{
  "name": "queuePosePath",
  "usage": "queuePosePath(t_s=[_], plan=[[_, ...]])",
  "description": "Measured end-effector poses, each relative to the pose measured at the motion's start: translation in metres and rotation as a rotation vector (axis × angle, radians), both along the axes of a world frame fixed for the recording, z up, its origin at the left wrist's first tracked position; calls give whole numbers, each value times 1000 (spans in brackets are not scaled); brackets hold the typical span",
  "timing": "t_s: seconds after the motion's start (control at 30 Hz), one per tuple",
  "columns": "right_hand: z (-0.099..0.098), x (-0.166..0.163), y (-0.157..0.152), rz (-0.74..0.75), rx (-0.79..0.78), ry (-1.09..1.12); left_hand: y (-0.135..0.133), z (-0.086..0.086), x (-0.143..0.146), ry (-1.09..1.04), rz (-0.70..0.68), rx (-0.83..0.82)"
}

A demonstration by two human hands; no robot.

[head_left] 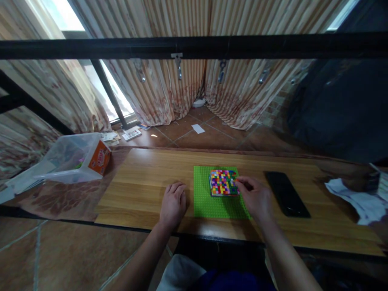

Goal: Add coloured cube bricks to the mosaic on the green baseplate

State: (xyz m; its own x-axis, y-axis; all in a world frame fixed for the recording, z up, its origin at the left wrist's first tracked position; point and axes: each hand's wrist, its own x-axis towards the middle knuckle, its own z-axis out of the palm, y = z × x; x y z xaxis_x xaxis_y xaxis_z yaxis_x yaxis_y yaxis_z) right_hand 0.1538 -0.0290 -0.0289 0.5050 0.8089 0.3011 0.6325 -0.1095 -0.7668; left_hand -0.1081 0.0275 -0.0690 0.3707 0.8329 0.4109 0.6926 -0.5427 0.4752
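Note:
A lime-green studded baseplate [201,208] lies flat on the wooden table. On its upper middle sits a raised block of small multicoloured building bricks [222,184], with red, yellow, purple, white, orange and green studs. My right hand [256,198] is at the block's right edge, thumb and forefinger pinched on a small building brick, mostly hidden by the fingertips. The wrist crosses the table's front edge. To the left of the baseplate, my left hand [174,204] rests palm down on the wood, fingers loosely bent, holding nothing and apart from the plate.
A black phone-like slab [286,194] lies right of my right hand. Crumpled white paper [353,198] is at the table's right end. To the left stands a clear plastic bin [72,157] with an orange label. A black rail [194,47] with metal clips crosses above, before striped curtains [169,93].

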Motion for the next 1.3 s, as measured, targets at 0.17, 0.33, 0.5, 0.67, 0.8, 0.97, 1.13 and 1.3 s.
queuePosePath(t_s=[0.17, 0.33, 0.5, 0.67, 0.8, 0.97, 1.13, 1.3], plan=[[-2, 0, 3, 25, -16, 1, 1, 1, 0, 8, -25, -13], [-6, 1, 4, 3, -14, -19, 0, 4, -1, 30, -15, -31], [-5, 1, 0, -43, -19, 90, 0, 7, -2, 13, -9, -34], [-1, 0, 4, -117, -6, 223, -1, 8, -3, -40, -14, -44], [-3, -1, 11, -131, -28, 377, 0, 8, -4, -92, -23, -30], [-6, 2, 14, -135, -19, 479, 0, 8, -6, -167, -40, 10], [-9, 9, 16, -107, -54, 493, -2, 4, -7, -299, -15, 2], [-15, 18, 19, -56, -97, 417, -4, 3, -7, -378, 54, -48]])
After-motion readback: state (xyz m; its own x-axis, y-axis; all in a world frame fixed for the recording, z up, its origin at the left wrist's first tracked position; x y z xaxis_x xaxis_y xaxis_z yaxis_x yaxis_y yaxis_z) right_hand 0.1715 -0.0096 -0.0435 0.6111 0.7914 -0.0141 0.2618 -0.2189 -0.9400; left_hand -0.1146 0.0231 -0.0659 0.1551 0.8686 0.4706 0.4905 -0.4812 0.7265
